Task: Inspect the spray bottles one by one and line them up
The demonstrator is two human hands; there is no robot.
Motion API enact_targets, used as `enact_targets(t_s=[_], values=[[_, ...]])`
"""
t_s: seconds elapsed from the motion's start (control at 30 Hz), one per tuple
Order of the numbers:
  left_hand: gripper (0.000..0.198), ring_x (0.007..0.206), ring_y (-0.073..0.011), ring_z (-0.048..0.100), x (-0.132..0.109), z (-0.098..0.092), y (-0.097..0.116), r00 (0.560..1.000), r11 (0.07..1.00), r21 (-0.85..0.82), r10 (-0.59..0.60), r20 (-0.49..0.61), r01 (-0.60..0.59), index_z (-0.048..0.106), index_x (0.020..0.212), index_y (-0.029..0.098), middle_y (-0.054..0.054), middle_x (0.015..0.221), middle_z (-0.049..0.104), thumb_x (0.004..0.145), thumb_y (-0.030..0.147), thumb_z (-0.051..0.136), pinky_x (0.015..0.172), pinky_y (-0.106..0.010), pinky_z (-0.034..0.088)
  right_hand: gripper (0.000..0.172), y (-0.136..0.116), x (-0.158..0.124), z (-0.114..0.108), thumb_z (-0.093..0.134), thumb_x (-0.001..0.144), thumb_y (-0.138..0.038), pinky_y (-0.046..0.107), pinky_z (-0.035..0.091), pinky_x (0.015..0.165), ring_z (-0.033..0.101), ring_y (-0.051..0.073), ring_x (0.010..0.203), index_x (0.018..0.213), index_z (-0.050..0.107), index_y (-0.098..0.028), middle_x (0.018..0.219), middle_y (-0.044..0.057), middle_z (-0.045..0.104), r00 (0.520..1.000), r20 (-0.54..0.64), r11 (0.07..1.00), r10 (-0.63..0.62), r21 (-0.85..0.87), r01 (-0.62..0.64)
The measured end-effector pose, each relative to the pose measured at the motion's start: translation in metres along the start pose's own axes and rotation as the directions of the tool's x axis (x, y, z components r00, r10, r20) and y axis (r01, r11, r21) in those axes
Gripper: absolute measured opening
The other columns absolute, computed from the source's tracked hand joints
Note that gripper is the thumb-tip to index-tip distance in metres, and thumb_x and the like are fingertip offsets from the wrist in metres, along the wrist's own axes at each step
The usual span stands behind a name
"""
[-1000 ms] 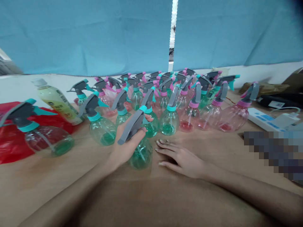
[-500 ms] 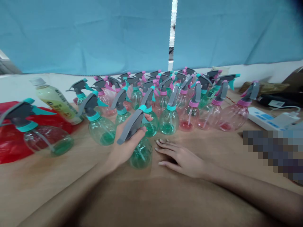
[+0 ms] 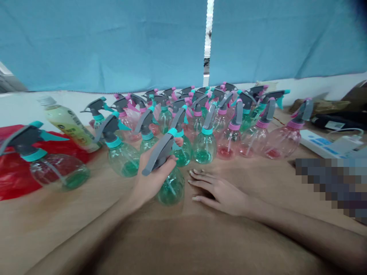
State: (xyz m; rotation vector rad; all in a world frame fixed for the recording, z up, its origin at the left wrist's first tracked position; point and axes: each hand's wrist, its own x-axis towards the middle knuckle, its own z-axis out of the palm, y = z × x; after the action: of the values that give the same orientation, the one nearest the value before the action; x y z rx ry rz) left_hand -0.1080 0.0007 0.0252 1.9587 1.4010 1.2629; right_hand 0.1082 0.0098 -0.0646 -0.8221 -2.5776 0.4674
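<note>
Bottle (image 3: 171, 187): left hand (image 3: 153, 172) clasped round it under head (image 3: 160, 152); right hand (image 3: 219, 193) loosely spread, just right of bottle. Probably light, slick, squashy; best held under head.

The person's bare left forearm (image 3: 94, 225) slants up from the lower left to the left hand (image 3: 149, 175), curled in a grip, thumb nearest. The right forearm (image 3: 298, 229) enters from the lower right; the right hand (image 3: 222, 193) rests palm down, fingers loosely extended leftward.
</note>
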Motion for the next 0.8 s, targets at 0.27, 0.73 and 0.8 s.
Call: enact_targets(t_s=[0.27, 0.73, 0.8], values=[[0.018, 0.067, -0.0167, 0.064, 0.0006, -0.0001, 0.0023, 0.999, 1.0, 0.021, -0.006, -0.036, 0.006, 0.064, 0.092, 0.027, 0.002, 0.081, 0.069, 0.078, 0.026, 0.053, 0.063, -0.029, 0.052, 0.055, 0.0002, -0.0002, 0.0, 0.046, 0.093, -0.048, 0.043, 0.031, 0.114, 0.034, 0.023, 0.138, 0.138, 0.047, -0.016, 0.147, 0.011, 0.04, 1.0, -0.006, 1.0, -0.001, 0.012, 0.001], [0.024, 0.084, -0.0202, 0.069, 0.0006, 0.0012, 0.0014, 0.999, 0.997, -0.065, -0.036, -0.011, 0.035, 0.064, 0.098, 0.027, 0.002, 0.09, 0.072, 0.078, 0.021, 0.053, 0.081, -0.033, 0.055, 0.055, 0.0006, -0.0002, 0.0009, 0.046, 0.094, -0.048, 0.042, 0.029, 0.115, 0.034, 0.022, 0.138, 0.138, 0.047, -0.015, 0.148, 0.01, 0.04, 1.0, 0.004, 1.0, 0.005, 0.012, -0.005], [0.027, 0.085, -0.0199, 0.069, 0.0006, 0.0013, 0.0007, 0.999, 0.997, -0.068, -0.031, -0.01, 0.03, 0.064, 0.101, 0.028, 0.003, 0.09, 0.072, 0.078, 0.021, 0.053, 0.082, -0.033, 0.055, 0.054, 0.0004, -0.0001, 0.0007, 0.046, 0.093, -0.047, 0.042, 0.029, 0.115, 0.034, 0.022, 0.138, 0.138, 0.047, -0.016, 0.148, 0.01, 0.04, 1.0, -0.002, 1.0, 0.005, 0.021, -0.005]])
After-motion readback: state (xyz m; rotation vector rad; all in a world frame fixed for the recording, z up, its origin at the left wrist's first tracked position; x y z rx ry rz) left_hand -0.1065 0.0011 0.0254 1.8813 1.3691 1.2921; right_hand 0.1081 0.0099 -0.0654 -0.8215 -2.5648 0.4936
